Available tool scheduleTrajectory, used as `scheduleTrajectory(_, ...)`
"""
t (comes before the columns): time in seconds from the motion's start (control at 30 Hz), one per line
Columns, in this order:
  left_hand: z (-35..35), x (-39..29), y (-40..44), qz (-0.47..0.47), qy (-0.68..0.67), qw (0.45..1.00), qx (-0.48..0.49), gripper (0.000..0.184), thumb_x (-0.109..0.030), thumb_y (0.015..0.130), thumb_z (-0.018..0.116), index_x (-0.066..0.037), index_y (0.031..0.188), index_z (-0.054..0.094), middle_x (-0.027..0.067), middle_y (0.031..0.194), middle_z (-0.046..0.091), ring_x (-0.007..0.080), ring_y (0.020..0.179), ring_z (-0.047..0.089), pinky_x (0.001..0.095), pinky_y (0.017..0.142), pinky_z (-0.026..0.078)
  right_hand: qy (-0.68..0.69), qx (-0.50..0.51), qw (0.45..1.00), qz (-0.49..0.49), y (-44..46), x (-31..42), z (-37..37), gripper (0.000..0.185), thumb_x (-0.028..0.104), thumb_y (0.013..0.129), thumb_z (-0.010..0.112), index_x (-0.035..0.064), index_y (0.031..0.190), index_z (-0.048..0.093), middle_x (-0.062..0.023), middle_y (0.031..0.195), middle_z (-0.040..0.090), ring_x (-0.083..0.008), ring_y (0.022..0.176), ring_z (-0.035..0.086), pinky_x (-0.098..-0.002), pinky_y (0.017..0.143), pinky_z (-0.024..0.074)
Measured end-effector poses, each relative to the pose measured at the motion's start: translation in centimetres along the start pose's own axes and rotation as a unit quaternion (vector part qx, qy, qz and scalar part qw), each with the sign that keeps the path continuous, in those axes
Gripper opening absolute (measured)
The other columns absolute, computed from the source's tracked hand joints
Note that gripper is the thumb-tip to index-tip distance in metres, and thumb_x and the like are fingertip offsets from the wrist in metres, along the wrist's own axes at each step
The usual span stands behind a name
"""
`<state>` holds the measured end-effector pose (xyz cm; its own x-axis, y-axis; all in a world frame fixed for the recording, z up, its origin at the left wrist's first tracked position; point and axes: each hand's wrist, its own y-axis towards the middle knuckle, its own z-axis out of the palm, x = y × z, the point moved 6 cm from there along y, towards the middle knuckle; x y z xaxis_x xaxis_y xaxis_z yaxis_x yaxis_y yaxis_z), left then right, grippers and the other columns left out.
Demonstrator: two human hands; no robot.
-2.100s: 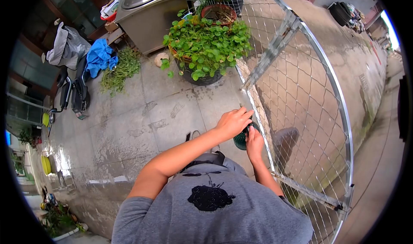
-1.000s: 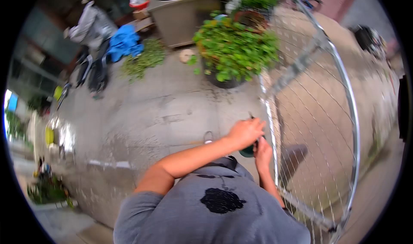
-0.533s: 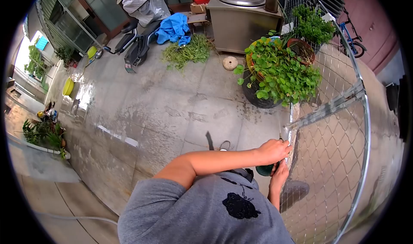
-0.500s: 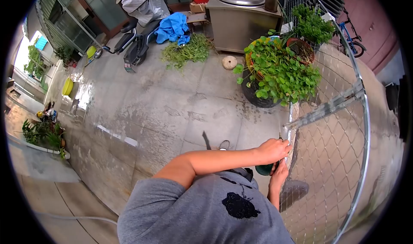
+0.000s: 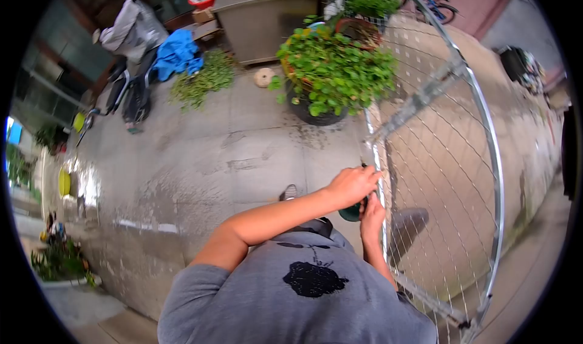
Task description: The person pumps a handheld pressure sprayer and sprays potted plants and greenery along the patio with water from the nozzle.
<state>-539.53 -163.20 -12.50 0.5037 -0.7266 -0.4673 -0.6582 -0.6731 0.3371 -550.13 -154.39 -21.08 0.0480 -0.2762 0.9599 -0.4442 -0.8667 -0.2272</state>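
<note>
My left hand (image 5: 353,184) reaches across my body to the metal fence post (image 5: 378,162). Its fingers are closed and pressed together near the post, on something too small to name. Just below it, my right hand (image 5: 371,215) is also closed, beside the post. A dark green rounded object (image 5: 350,213) sits between my hands, partly covered by the left hand and wrist; the right fingers curl against its edge. From the post, wire mesh (image 5: 446,180) stretches to the right inside a bent metal frame.
A leafy green potted plant (image 5: 331,68) stands ahead by the fence. Behind it is a steel stove cabinet (image 5: 267,28). Cut greenery (image 5: 203,80), a blue cloth (image 5: 177,54) and a scooter (image 5: 136,92) are at upper left. The concrete floor (image 5: 152,180) is partly wet.
My view has swung to the right, so the scene has shifted left and upward in parts. Both hands stay together at the fence post, with the green object still between them.
</note>
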Motion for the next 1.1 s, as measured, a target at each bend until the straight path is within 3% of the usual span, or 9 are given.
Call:
scheduleTrajectory(0.13,-0.5,-0.8,0.5,0.008,0.006,1.0,0.02,0.037,-0.025,0.087,0.067,-0.007,0.119,0.061,0.009,0.094,0.059,0.0276,0.081,0.067,0.0391,0.065,0.056,-0.106,-0.028,0.994,-0.015,0.2,-0.1,-0.9,0.049,0.035,0.106,0.044,0.0013,0.075,0.062,-0.0042,0.055,0.054,-0.014,0.05,0.051,-0.0334,0.049,0.0396)
scheduleTrajectory(0.27,-0.1,-0.7,0.6,0.014,0.016,1.0,0.023,0.036,-0.025,0.088,0.067,-0.008,0.119,0.061,0.0088,0.094,0.059,0.0271,0.081,0.067,0.0382,0.064,0.056,-0.131,-0.044,0.99,-0.01,0.3,-0.6,-1.1,0.05,0.037,0.105,0.045,0.0006,0.077,0.065,-0.0069,0.056,0.057,-0.0172,0.053,0.056,-0.0353,0.053,0.0429)
scheduleTrajectory(0.87,-1.1,0.2,0.3,-0.018,0.036,0.999,0.024,0.036,-0.025,0.087,0.068,-0.007,0.118,0.064,0.008,0.093,0.06,0.0252,0.078,0.067,0.0377,0.061,0.056,-0.103,0.007,0.994,0.017,0.9,-0.1,0.3,0.048,0.035,0.104,0.047,0.0008,0.076,0.064,-0.0092,0.058,0.058,-0.0195,0.054,0.056,-0.0369,0.054,0.0434)
scheduleTrajectory(1.1,-0.8,-0.7,1.1,0.005,0.019,1.0,0.009,0.035,-0.025,0.087,0.068,-0.008,0.118,0.063,0.007,0.091,0.058,0.0252,0.076,0.066,0.0378,0.06,0.056,-0.077,-0.027,0.997,0.012,1.1,-0.7,-0.8,0.049,0.036,0.105,0.046,0.001,0.075,0.063,-0.0056,0.056,0.055,-0.0154,0.052,0.053,-0.0339,0.052,0.0416)
